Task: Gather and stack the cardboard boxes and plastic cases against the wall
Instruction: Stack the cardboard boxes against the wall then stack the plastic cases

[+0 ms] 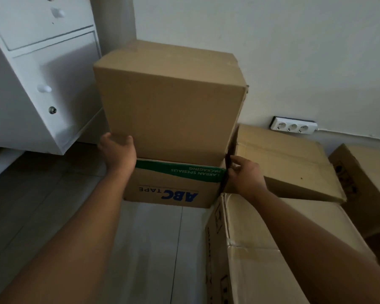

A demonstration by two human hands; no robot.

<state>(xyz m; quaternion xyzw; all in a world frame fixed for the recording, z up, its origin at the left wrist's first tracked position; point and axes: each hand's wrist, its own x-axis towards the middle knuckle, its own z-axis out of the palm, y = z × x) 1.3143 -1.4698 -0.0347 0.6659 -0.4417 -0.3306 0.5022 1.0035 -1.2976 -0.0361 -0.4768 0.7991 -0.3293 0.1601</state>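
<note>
Both bare arms reach straight forward from the bottom corners of the view, forearms roughly parallel and the hands well apart, one on each side of a large plain brown cardboard box. The left hand shows its back to the camera and grips the box's lower left corner, thumb lying on the front face and fingers wrapped round the side. The right hand holds the lower right edge, its fingers curled in at the dark gap beside the box. The plain box sits on top of a brown cardboard box printed "ABC TAPE" with a green band, which stands on the pale tiled floor. Both boxes are close to the white wall, with a white drawer cabinet just to their left. To the right, a flatter brown cardboard box lies tilted on a long pale cardboard box under the right forearm. Another brown box sits farther right, and a white three-socket power strip lies against the wall.
</note>
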